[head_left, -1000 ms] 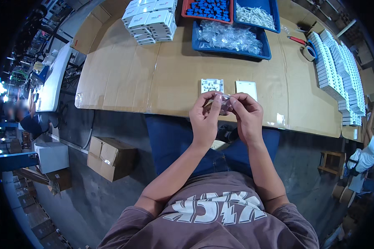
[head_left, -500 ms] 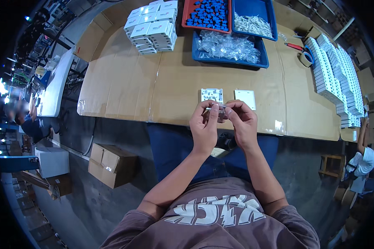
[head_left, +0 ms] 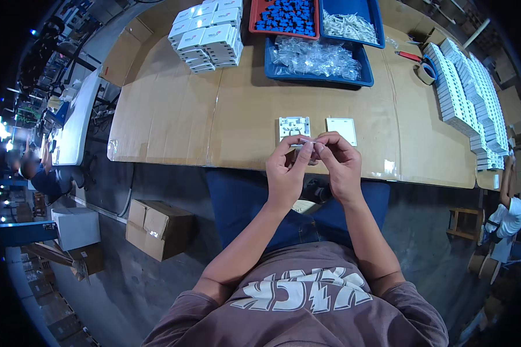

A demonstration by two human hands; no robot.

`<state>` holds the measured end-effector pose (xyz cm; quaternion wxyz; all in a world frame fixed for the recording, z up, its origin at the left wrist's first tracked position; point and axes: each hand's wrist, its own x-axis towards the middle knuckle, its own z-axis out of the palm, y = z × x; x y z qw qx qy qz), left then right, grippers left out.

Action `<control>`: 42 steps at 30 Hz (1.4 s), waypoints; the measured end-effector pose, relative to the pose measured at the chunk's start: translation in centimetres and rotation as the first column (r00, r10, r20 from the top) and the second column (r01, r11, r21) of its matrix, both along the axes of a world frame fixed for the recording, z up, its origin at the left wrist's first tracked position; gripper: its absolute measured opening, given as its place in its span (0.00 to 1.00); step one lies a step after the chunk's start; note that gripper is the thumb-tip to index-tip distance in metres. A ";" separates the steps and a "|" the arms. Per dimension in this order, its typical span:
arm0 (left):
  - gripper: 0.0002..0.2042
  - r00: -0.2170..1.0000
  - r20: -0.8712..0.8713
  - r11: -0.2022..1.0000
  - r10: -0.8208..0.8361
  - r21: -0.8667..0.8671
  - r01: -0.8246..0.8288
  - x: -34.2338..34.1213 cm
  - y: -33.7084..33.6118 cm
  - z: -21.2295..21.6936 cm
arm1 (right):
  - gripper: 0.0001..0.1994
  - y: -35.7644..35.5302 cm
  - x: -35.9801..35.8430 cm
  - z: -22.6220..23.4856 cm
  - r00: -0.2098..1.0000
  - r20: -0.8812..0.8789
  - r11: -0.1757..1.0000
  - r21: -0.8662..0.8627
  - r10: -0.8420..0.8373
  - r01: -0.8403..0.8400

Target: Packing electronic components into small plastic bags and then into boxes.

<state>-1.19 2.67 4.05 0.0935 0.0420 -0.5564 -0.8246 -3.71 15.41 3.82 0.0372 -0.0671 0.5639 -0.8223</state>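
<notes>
Left hand, clear plastic piece and right hand over the near edge of the counter.
From here I see left fingers pinching one side, right fingers the other; the piece, mostly hidden, I judge light, stiff and slippery, apt to crack, best gripped by its edges.

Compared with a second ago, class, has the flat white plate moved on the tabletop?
No: the flat white plate shows no visible shift in any direction against the cardboard tabletop or the white case beside it.
</notes>
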 end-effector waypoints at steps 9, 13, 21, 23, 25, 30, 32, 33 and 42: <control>0.09 0.999 -0.022 0.997 -0.035 -0.067 0.034 0.3 -0.6 0.1 | 0.04 0.2 -0.1 -0.1 0.997 0.021 0.997 -0.022 0.078 -0.077; 0.08 0.995 -0.060 0.997 -0.078 0.012 0.079 0.4 -0.4 0.1 | 0.04 0.5 -0.2 -0.2 0.998 -0.023 0.998 0.029 0.062 -0.062; 0.07 0.997 -0.073 0.999 -0.029 -0.038 0.027 0.1 -0.7 -0.6 | 0.03 0.4 -0.1 -0.1 0.997 -0.073 0.992 0.121 0.036 -0.027; 0.07 0.998 -0.058 0.999 -0.032 -0.027 0.031 0.0 -0.8 -0.6 | 0.03 0.5 -0.3 -0.4 0.995 -0.091 0.991 0.132 0.044 -0.031; 0.07 0.993 -0.106 0.997 -0.047 -0.069 0.039 -0.1 -0.9 -1.1 | 0.04 0.6 -0.5 -0.6 0.996 -0.073 0.993 0.116 0.041 -0.033; 0.07 0.995 -0.100 0.988 -0.007 -0.155 -0.009 0.1 -1.2 -2.0 | 0.04 0.4 -0.3 -0.1 0.997 -0.049 0.991 0.125 0.052 -0.045; 0.07 0.995 -0.096 0.989 0.004 -0.149 -0.019 0.1 -1.5 -2.2 | 0.04 0.3 -0.2 0.3 0.992 -0.122 0.962 0.272 0.034 0.000; 0.11 0.995 -0.101 0.978 -0.014 -0.210 -0.007 0.2 -1.7 -2.0 | 0.04 0.5 -0.1 0.8 0.992 -0.124 0.962 0.272 0.035 0.000; 0.22 0.860 0.392 0.900 -0.328 0.407 0.158 -1.1 -3.4 -0.5 | 0.05 1.9 -0.1 1.9 0.931 -0.292 0.872 0.487 0.218 -0.052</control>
